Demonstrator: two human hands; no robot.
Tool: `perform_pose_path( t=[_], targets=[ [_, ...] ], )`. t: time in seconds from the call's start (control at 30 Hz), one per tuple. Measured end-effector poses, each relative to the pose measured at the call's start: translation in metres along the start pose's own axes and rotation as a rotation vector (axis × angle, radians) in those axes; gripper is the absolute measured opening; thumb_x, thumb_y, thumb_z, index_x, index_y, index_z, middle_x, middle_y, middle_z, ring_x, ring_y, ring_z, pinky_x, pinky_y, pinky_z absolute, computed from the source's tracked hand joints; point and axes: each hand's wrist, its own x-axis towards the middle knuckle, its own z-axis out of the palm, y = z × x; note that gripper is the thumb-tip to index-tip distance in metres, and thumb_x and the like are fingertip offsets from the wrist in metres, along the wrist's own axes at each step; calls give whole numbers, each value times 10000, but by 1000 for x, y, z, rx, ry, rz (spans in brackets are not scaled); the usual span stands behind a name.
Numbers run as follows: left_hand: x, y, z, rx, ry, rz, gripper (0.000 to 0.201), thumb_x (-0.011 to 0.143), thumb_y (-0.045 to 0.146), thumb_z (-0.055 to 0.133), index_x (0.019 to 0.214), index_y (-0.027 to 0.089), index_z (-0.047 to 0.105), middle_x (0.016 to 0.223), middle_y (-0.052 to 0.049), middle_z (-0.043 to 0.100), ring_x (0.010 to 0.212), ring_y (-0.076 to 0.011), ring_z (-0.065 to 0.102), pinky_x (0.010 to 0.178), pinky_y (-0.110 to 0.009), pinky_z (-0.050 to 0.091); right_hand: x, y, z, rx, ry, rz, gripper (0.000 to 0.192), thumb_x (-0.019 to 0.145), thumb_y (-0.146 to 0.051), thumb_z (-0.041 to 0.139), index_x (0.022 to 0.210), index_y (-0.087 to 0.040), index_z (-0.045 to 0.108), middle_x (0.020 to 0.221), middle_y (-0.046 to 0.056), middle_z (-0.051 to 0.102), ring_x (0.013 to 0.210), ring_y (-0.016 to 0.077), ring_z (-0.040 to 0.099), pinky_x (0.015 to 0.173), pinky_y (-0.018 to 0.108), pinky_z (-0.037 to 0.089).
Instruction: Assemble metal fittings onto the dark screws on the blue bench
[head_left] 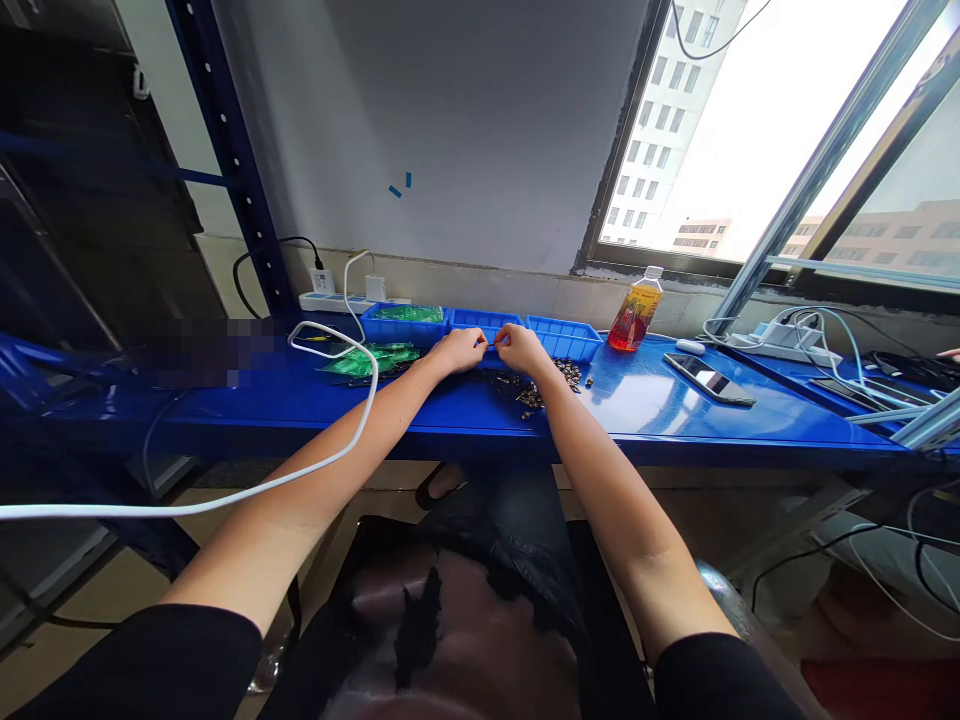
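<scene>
My left hand (461, 349) and my right hand (519, 350) meet close together above the blue table, each with its fingers pinched. Whatever lies between the fingertips is too small to make out. Just behind them stands the middle blue bin (487, 319), partly hidden by my hands. Beside my right wrist is a loose pile of small shiny metal parts (530, 396), with thin dark pieces (501, 380) next to it. Several green plastic packets (371, 361) lie to the left of my left hand.
A left blue bin (367, 326) holds green packets; a right blue bin (574, 346) stands opposite. Farther right are a bottle of red drink (636, 312), a phone (709, 379) and a power strip (787, 340) with cables. A white cable (330, 455) crosses above my left forearm.
</scene>
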Motion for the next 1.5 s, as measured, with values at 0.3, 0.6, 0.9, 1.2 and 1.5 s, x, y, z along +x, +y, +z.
perform_pose_path(
  t=[0.3,0.6,0.9,1.2,1.5],
  targets=[
    [-1,1,-1,9,-21,-1,287,827,265,417,1022,195,615,989,-68,669,929,-226,604,756,-278,447,-1,-2,-2,-13,-12,8,223,751,-145,461,908,-189,614,818,31,642,765,162,568,647,239,415],
    [4,-3,3,-1,-11,19,272,827,275,427,1002,194,618,933,-61,676,877,-212,613,726,-265,443,0,-1,-2,-17,-21,11,221,755,-151,463,916,-191,609,833,33,643,773,166,570,640,239,413],
    [3,-3,3,-5,-12,31,273,826,274,428,1001,187,618,897,-60,680,856,-206,613,718,-263,444,0,-1,0,-20,-11,17,211,760,-174,469,919,-195,607,824,33,639,764,169,567,649,249,415],
    [2,-1,1,-4,-19,27,266,826,275,427,989,195,621,887,-54,681,869,-206,613,725,-262,446,0,-2,-1,-8,-29,23,220,761,-156,460,929,-186,600,835,39,637,775,175,568,636,250,415],
    [1,-1,1,8,-38,24,279,834,279,416,1018,198,611,921,-57,676,902,-206,608,760,-265,444,-1,-2,-1,-17,-18,19,217,751,-155,458,911,-195,600,829,33,632,789,175,566,661,256,423]
  ],
)
